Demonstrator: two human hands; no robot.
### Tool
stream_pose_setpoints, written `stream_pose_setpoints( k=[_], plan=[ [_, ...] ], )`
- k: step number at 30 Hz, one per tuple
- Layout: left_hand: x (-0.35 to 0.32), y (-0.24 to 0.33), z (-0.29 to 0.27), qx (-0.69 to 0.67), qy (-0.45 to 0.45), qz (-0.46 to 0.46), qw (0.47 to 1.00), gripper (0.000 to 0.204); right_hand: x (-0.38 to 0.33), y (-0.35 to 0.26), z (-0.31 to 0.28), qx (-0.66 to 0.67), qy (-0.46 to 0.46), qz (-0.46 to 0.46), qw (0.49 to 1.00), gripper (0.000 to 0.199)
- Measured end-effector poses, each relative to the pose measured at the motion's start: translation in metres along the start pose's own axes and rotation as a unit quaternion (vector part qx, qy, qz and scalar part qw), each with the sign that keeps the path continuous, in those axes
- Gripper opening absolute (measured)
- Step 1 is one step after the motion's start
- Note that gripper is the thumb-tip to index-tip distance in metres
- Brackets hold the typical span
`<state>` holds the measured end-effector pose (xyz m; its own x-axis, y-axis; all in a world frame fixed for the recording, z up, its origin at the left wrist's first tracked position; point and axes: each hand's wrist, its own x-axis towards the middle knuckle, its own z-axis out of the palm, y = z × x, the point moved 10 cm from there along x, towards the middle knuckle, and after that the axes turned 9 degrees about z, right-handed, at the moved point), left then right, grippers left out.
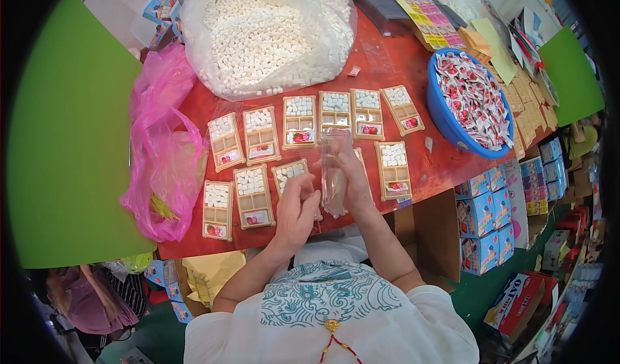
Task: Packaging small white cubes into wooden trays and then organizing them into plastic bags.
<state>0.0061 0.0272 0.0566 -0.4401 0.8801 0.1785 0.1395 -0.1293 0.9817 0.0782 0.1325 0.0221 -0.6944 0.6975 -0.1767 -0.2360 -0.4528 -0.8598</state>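
Observation:
My right hand [349, 176] grips a clear plastic cover [333, 204], long and shallow, above the front row of trays. Beside it on the left is my left hand [298, 214], fingers loosely bent and thumb apart, with nothing seen in it. Under and around both hands, beige compartment trays [254, 202] lie in two rows. In those seen well, small white cubes [299, 106] fill one end and a strawberry-printed sachet [396, 187] lies at the other. My hands and the cover partly hide the front middle trays.
A big clear bag [194, 47] of white cubes sits at the back of the red table [413, 164]. To the right stands a blue basin [434, 109] heaped with sachets. Crumpled pink plastic bags [155, 164] lie left. Blue printed boxes [479, 218] are stacked at the lower right.

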Motion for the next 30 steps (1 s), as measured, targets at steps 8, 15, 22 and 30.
stream_pose_setpoints(
  k=[8,15,22,30],
  plan=[
    [0.000,-0.014,0.028,-0.121,-0.116,-0.153,0.974,0.014,-0.002,0.012,0.002,0.004,0.018,0.011,1.000,0.051],
    [-0.002,-0.022,0.035,-0.154,-0.137,-0.154,0.966,0.018,-0.003,0.019,-0.001,0.004,0.019,0.012,1.000,0.049],
    [-0.002,-0.022,0.038,-0.154,-0.141,-0.143,0.968,0.016,-0.008,0.023,0.002,0.020,-0.001,0.044,0.999,0.058],
    [-0.002,-0.025,0.038,-0.125,-0.138,-0.159,0.969,0.014,-0.008,0.030,-0.002,0.003,-0.008,0.026,1.000,0.054]
  ],
)
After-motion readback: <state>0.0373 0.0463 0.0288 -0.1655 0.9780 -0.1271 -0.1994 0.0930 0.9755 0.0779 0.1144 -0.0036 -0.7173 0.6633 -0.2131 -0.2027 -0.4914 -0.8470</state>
